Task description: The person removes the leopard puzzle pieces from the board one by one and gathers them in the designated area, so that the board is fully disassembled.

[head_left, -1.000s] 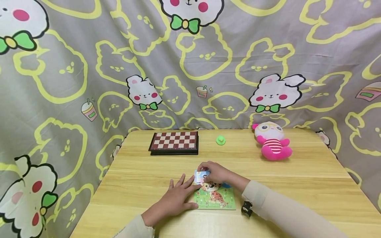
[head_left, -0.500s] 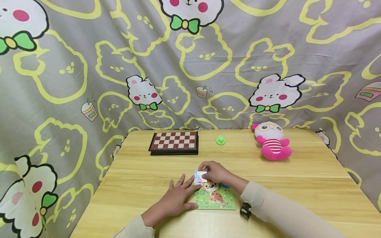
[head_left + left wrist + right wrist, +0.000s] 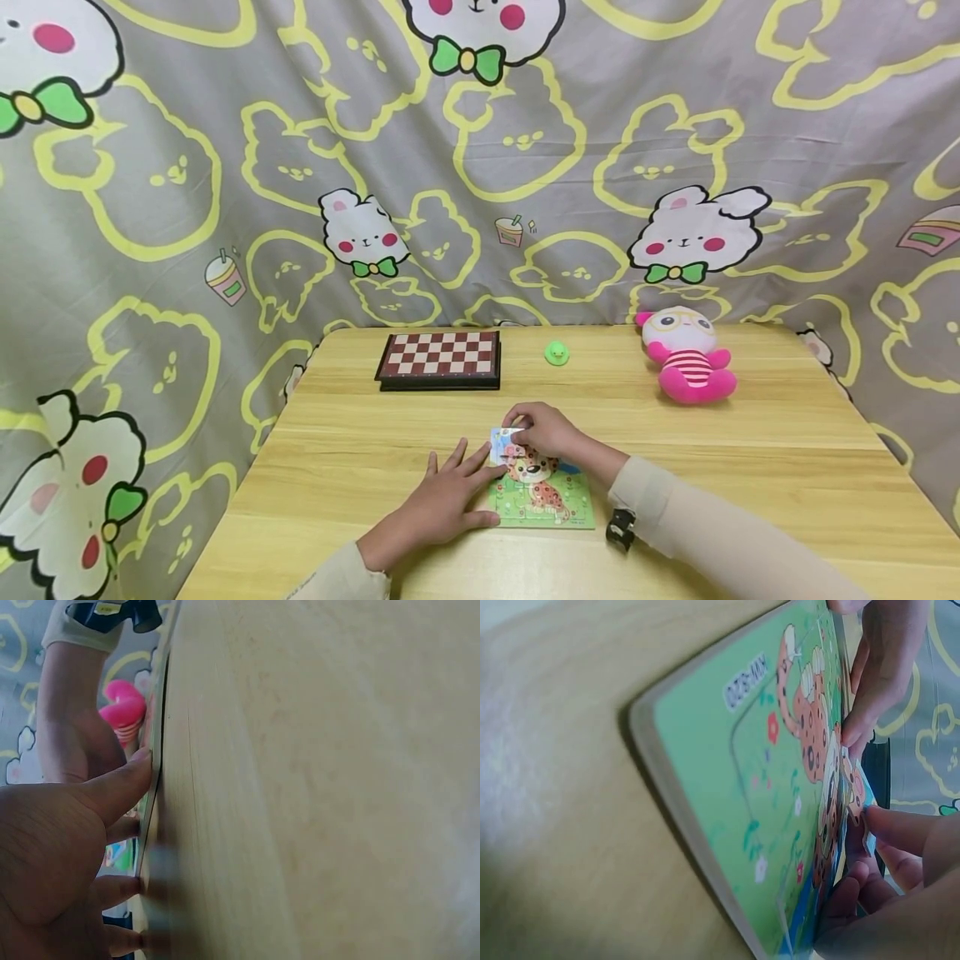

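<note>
Curtain point(image 3: 442, 167): grey with yellow outlines and white rabbit prints, hanging behind everything.
Worktop point(image 3: 322, 467): pale wood grain, carrying all the items below; clock directions are taken from the jigsaw, 12 pointing away from the person.
Chessboard point(image 3: 438, 361): dark-edged, brown-and-cream checks, well apart at 11 o'clock.
Plush panda point(image 3: 688, 360): pink and white with a striped middle, lying well apart at 2 o'clock.
Leopard jigsaw point(image 3: 551, 500): flat on the worktop between the hands; its far right part is mostly covered.
Left hand point(image 3: 442, 505): at 9 o'clock, fingers spread, thumb and forefinger touching the jigsaw's edge.
Right hand point(image 3: 549, 434): above the jigsaw's 12 o'clock edge, thumb and fingers pinching the jigsaw piece.
Rubber duck point(image 3: 557, 353): green, apart at 12 o'clock.
Jigsaw piece point(image 3: 856, 796): tilted at the jigsaw's 11 o'clock corner; its face showed pale glare a moment ago and now shows coloured print. Its angle has shifted, which suggests fitting in progress rather than a seated piece; the slot beneath is hidden.
</note>
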A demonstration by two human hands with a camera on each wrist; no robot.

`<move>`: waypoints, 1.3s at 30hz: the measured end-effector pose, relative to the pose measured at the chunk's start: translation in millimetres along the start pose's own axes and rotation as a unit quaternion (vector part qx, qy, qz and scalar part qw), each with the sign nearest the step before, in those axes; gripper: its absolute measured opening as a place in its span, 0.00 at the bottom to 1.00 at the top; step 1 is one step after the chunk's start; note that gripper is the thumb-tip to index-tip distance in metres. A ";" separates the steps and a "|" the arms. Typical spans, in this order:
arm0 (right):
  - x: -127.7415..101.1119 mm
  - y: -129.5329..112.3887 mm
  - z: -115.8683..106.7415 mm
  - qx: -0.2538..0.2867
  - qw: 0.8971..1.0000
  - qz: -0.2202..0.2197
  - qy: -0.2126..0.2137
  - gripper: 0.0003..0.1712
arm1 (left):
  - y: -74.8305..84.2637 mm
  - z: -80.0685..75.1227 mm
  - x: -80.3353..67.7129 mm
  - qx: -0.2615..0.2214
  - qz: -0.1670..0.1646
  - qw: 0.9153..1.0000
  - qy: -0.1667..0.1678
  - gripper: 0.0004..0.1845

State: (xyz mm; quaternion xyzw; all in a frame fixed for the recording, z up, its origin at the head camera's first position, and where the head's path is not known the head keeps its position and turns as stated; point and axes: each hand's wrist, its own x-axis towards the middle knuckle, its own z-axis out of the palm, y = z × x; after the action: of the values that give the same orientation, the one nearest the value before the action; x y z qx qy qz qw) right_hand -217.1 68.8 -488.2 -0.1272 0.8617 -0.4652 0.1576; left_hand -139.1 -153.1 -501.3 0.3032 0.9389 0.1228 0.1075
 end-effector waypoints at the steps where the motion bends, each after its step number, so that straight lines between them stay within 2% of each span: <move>1: 0.1 0.4 -0.3 0.001 1.000 0.000 0.001 0.08 | -0.1 0.3 -0.1 0.000 0.001 1.000 0.001 0.38; 21: -3.6 10.4 -11.0 0.048 0.999 -0.011 0.011 0.09 | 1.5 -1.1 -1.2 0.010 0.003 1.000 0.001 0.38; 39: -10.1 23.3 -27.1 0.039 0.999 -0.018 0.018 0.10 | -0.2 1.1 -0.6 0.006 0.004 1.000 0.002 0.38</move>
State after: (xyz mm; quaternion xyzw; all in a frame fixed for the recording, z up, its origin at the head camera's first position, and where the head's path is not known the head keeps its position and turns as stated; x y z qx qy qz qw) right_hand -220.0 105.6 -492.3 -0.1282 0.8430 -0.5037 0.1387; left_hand -138.5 -153.4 -502.3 0.3076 0.9385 0.1178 0.1036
